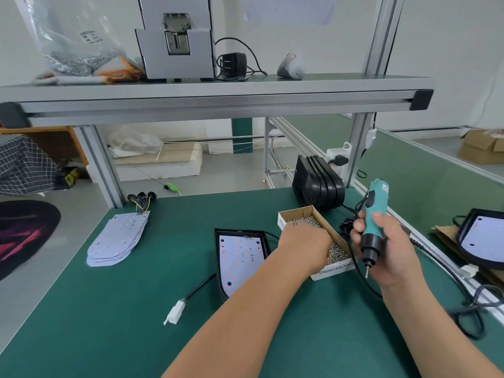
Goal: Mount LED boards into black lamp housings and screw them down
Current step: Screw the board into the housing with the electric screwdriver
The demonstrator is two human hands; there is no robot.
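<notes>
My left hand (305,246) digs into the screw box (335,269), fingers hidden, so whether they pinch anything I cannot tell. If I fumble, screws (302,221) could scatter onto the LED board (240,261) in its housing (240,232) at nine o'clock. My right hand (384,255) grips the screwdriver (375,205).

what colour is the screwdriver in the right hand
The screwdriver is teal with a black front end; it shows in the head view.
</notes>
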